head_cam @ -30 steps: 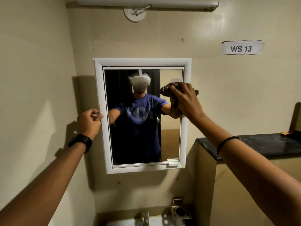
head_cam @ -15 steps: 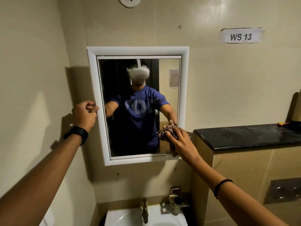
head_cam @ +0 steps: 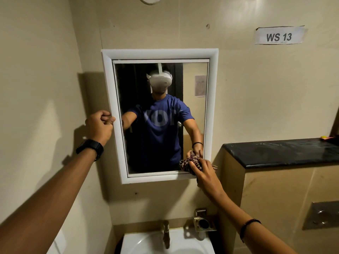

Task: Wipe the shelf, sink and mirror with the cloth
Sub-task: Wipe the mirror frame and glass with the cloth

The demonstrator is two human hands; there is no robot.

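Cloth (head_cam: 190, 163), checked and bunched into a wad, sits at the lower right corner of the mirror (head_cam: 159, 116). There we see the right hand (head_cam: 205, 177) pressing it on the glass and the white frame. Its grip is curled over the cloth, fingers closed on the wad. The left hand (head_cam: 99, 125) is at the mirror's left edge, about mid height, and we find its grip pinching the frame between thumb and curled fingers. A black watch (head_cam: 90, 148) is on that wrist and a dark bracelet (head_cam: 249, 225) on the other. Right of the mirror we note the black-topped shelf (head_cam: 284, 151), with a paper label (head_cam: 278, 36) reading WS 13 on the wall above it. Below the mirror are the white sink (head_cam: 146, 242) and its tap (head_cam: 166, 233)
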